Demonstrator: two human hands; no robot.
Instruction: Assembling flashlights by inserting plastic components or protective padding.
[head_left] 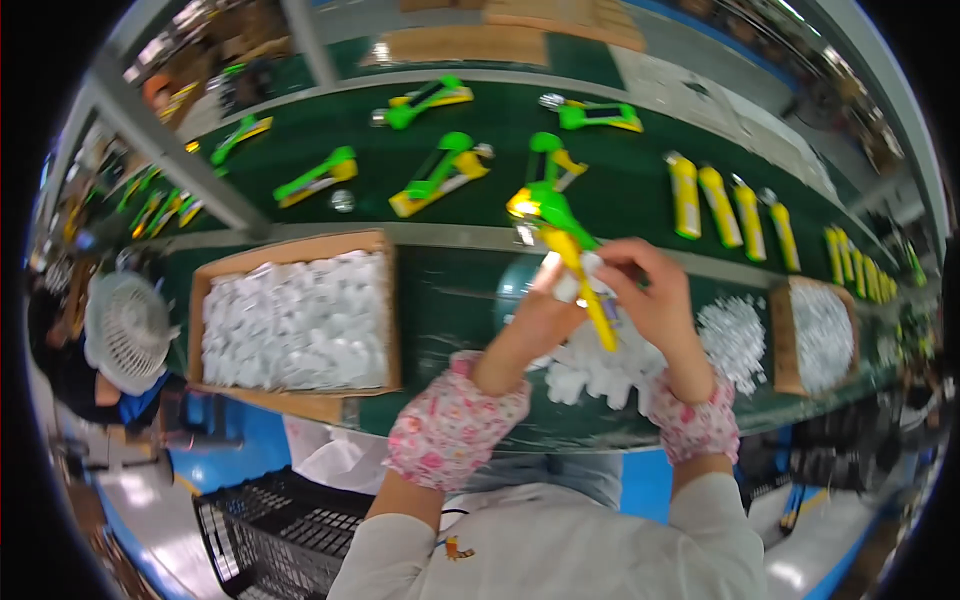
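Diffuse, moderately bright indoor light falls fairly evenly. White glare spots the glossy pale-grey floor [140, 488]; the elongated yellow-and-green item [572, 250] near the centre is softened by blur. The long dark-green worktable [440, 300] bows outward, and details smear toward the blackened corners.

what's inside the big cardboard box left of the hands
The cardboard box holds a heap of flat white pieces. Only the top layer shows; the box's bottom and anything buried are covered.
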